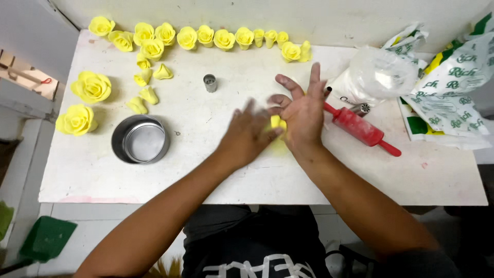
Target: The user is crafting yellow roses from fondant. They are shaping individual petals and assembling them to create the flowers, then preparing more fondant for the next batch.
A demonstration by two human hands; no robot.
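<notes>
Standing by the table (257, 175), I see both forearms come up from the near edge and meet over the middle of the white top. The left hand (247, 135) is turned palm inward, its fingers stretched and close together, a little blurred. The right hand (304, 114) stands almost on its edge facing it, with the fingers spread and pointing up and away. Between the two palms sits a small lump of yellow paste (277, 122); only a little of it shows, pressed from both sides, just above the table. No finger is curled around it, the flat palms hold it.

Just right of the right hand lies a red rolling pin (357, 126), slanting toward the near right. Behind it are a clear bag of white powder (378, 74) and printed plastic bags (453, 82). On the left stands a round metal tin (140, 139), and a small metal cutter (209, 83) stands farther back. Yellow roses (206, 37) are lined along the far edge, two large roses (85, 100) lie at the left side, and loose petals (146, 85) lie between them.
</notes>
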